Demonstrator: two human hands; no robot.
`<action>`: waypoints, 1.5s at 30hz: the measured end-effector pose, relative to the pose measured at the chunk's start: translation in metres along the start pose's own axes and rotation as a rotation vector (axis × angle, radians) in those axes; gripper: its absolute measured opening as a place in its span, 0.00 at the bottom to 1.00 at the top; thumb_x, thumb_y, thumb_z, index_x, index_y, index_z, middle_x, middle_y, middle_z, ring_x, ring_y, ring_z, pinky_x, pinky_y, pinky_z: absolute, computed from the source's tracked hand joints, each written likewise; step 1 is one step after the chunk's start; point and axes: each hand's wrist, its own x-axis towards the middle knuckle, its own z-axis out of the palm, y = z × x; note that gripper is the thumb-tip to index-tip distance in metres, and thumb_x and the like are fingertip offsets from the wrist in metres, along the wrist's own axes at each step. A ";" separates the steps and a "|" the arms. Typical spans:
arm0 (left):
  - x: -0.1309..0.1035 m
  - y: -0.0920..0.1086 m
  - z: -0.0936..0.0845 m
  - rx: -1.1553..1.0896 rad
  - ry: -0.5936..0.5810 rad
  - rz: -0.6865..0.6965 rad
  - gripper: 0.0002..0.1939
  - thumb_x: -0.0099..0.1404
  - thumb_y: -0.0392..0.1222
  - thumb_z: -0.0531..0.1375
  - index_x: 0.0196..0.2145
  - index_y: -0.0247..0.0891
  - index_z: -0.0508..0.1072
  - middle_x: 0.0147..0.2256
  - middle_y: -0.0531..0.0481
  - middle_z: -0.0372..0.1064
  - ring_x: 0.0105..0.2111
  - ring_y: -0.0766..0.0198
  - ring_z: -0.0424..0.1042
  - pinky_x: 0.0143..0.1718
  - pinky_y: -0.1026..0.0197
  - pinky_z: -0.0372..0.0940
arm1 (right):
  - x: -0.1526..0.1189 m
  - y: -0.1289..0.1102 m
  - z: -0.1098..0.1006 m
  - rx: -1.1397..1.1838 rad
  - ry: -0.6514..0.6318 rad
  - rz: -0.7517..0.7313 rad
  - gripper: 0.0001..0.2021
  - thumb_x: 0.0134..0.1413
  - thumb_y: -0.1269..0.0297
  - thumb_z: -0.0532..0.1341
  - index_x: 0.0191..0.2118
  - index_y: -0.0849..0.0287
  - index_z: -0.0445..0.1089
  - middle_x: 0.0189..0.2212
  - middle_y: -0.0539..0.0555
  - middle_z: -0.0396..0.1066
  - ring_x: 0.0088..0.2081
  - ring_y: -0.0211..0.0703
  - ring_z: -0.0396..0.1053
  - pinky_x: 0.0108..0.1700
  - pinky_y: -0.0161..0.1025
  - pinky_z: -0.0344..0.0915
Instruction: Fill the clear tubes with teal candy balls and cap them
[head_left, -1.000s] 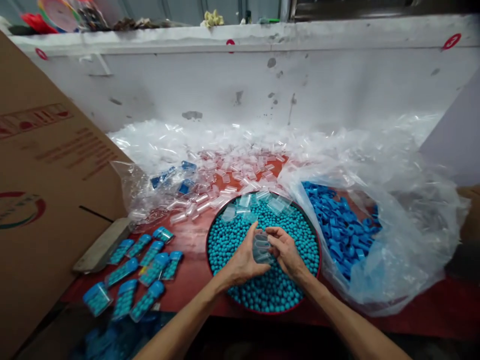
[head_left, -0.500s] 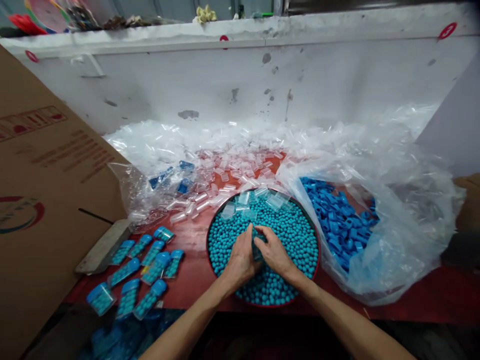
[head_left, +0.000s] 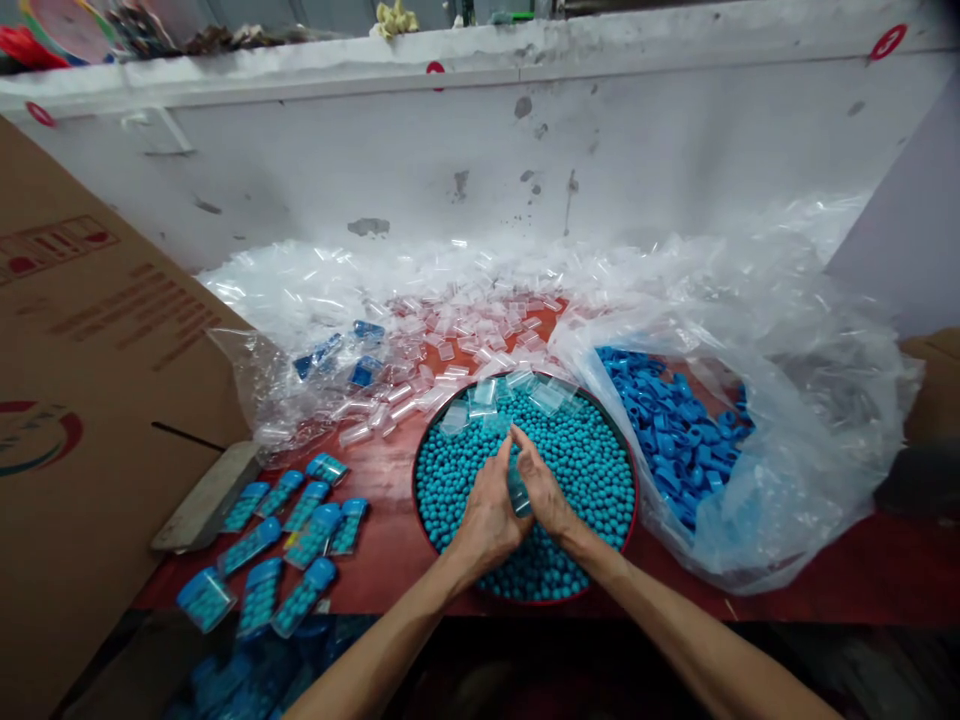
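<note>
A few clear plastic tubes (head_left: 517, 492) stood bunched together, sunk into the turquoise beads (head_left: 585, 460) that filled the round red-rimmed tray (head_left: 634, 500).

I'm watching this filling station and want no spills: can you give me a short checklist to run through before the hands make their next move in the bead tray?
1. Both hands over the tray: ok. The left hand and right hand are pressed together in the blue beads.
2. Clear tubes gripped between the palms: ok, a bit of clear plastic shows between them; how many, cannot tell.
3. Tubes full: cannot tell, the hands hide them.
4. Round tray fully on the red table: cannot tell, its near rim lies at the table edge.
5. Blue caps within reach: ok, in the open bag right of the tray.
6. Capped tubes kept apart: ok, they lie left of the tray.
</note>
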 end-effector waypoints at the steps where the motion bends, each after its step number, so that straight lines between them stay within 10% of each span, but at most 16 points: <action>1: 0.000 -0.001 -0.002 0.007 0.001 -0.004 0.41 0.49 0.37 0.57 0.58 0.34 0.42 0.50 0.37 0.56 0.49 0.52 0.60 0.48 0.50 0.58 | 0.000 -0.001 0.000 -0.019 -0.013 -0.004 0.26 0.55 0.49 0.44 0.56 0.57 0.52 0.56 0.55 0.52 0.57 0.44 0.49 0.57 0.45 0.46; 5: -0.004 -0.013 -0.025 0.077 0.069 -0.117 0.41 0.47 0.37 0.57 0.57 0.34 0.43 0.47 0.40 0.60 0.45 0.54 0.63 0.46 0.52 0.60 | -0.009 -0.006 -0.010 -0.318 -0.062 -0.167 0.16 0.57 0.58 0.47 0.47 0.58 0.61 0.45 0.57 0.64 0.48 0.43 0.61 0.51 0.44 0.56; 11: -0.012 -0.036 -0.073 0.194 0.145 -0.254 0.38 0.48 0.40 0.57 0.56 0.36 0.46 0.46 0.43 0.61 0.45 0.55 0.64 0.45 0.52 0.60 | -0.029 -0.007 0.004 -0.927 -0.712 -0.755 0.12 0.53 0.65 0.51 0.43 0.59 0.63 0.45 0.58 0.61 0.52 0.48 0.52 0.52 0.49 0.50; 18: -0.010 -0.044 -0.058 0.290 0.071 -0.246 0.35 0.46 0.38 0.56 0.53 0.35 0.51 0.47 0.40 0.61 0.47 0.53 0.62 0.47 0.51 0.59 | -0.004 0.008 0.009 -1.158 -0.867 -0.971 0.06 0.50 0.65 0.52 0.34 0.58 0.64 0.37 0.55 0.63 0.45 0.47 0.55 0.51 0.53 0.47; 25: -0.011 -0.045 -0.035 0.188 -0.042 -0.276 0.37 0.45 0.37 0.57 0.53 0.37 0.48 0.49 0.39 0.59 0.47 0.51 0.62 0.45 0.51 0.59 | 0.011 0.003 -0.034 -1.050 -0.561 -0.743 0.09 0.52 0.62 0.54 0.39 0.54 0.66 0.41 0.55 0.64 0.49 0.49 0.54 0.52 0.53 0.45; 32: -0.005 -0.044 -0.030 0.097 -0.125 -0.377 0.37 0.40 0.36 0.59 0.50 0.34 0.52 0.46 0.39 0.58 0.46 0.51 0.61 0.46 0.51 0.57 | 0.032 0.023 -0.071 -0.683 0.297 -0.149 0.12 0.53 0.64 0.48 0.34 0.58 0.67 0.34 0.57 0.66 0.41 0.47 0.60 0.48 0.46 0.54; 45: 0.016 -0.051 0.001 -0.065 -0.096 -0.318 0.41 0.38 0.35 0.61 0.51 0.32 0.51 0.47 0.39 0.57 0.48 0.53 0.59 0.50 0.51 0.54 | 0.056 0.048 -0.057 -0.340 0.401 0.077 0.23 0.50 0.48 0.46 0.29 0.60 0.71 0.29 0.55 0.72 0.34 0.46 0.67 0.41 0.42 0.60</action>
